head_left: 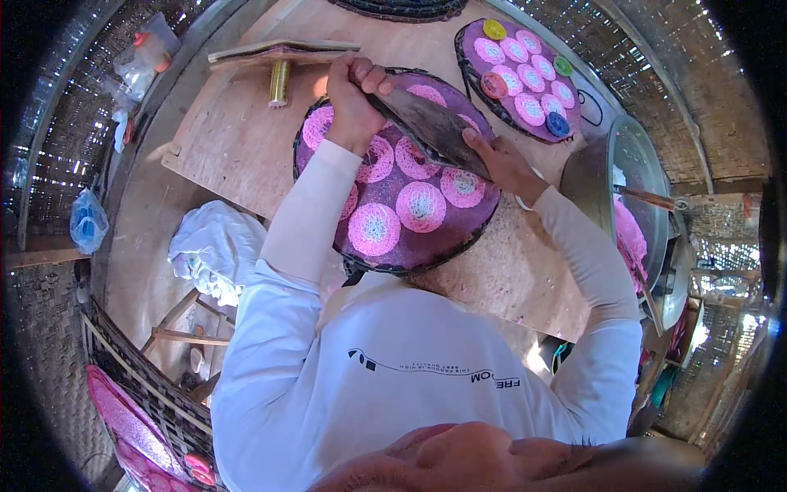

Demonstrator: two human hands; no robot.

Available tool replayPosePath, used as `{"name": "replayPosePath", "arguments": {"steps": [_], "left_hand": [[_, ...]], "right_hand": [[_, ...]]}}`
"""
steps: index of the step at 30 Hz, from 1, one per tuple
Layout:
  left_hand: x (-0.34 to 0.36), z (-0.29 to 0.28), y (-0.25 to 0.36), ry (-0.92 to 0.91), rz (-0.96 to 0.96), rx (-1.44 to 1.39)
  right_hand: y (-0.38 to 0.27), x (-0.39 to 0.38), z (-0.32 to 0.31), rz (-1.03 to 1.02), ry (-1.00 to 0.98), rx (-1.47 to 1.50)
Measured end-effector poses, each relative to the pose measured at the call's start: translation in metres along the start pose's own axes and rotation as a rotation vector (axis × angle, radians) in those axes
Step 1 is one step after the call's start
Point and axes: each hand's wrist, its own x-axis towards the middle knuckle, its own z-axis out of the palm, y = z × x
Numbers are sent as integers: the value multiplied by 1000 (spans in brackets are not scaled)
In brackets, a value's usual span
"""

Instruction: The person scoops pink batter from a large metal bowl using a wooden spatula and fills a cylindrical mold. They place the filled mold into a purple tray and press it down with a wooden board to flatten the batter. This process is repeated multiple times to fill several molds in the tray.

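Observation:
A dark, worn wooden board (430, 123) slants over a round tray, with both my hands on it. My left hand (354, 97) is closed in a fist round its far left end. At the near right end, my right hand (510, 170) grips it, thumb on top. The tray (451, 238) has a purple surface and a dark woven rim. Several pink lacy rounds of fine strands (420, 207), some with pale centres, lie on it. The board covers part of the tray and some rounds. Whatever is under the board is hidden.
Left of the tray lies a wooden tool with a gold cylinder (279, 82). A second purple tray (526, 121) holds pink rounds and coloured discs. At right stands a large metal pot (594, 176) containing pink material. White cloth (215, 250) lies beyond the table's left edge.

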Motion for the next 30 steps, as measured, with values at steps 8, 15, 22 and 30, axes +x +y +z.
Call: {"name": "replayPosePath", "arguments": {"steps": [8, 15, 22, 30], "left_hand": [[8, -20, -1, 47, 25, -12], [-17, 49, 30, -154, -152, 54], [-61, 38, 12, -627, 141, 1862], [-89, 34, -26, -970, 432, 1947]], "right_hand": [[-5, 7, -13, 176, -34, -259], [18, 20, -10, 67, 43, -16], [-67, -21, -17, -65, 35, 68], [-87, -32, -67, -1331, 826, -540]]}}
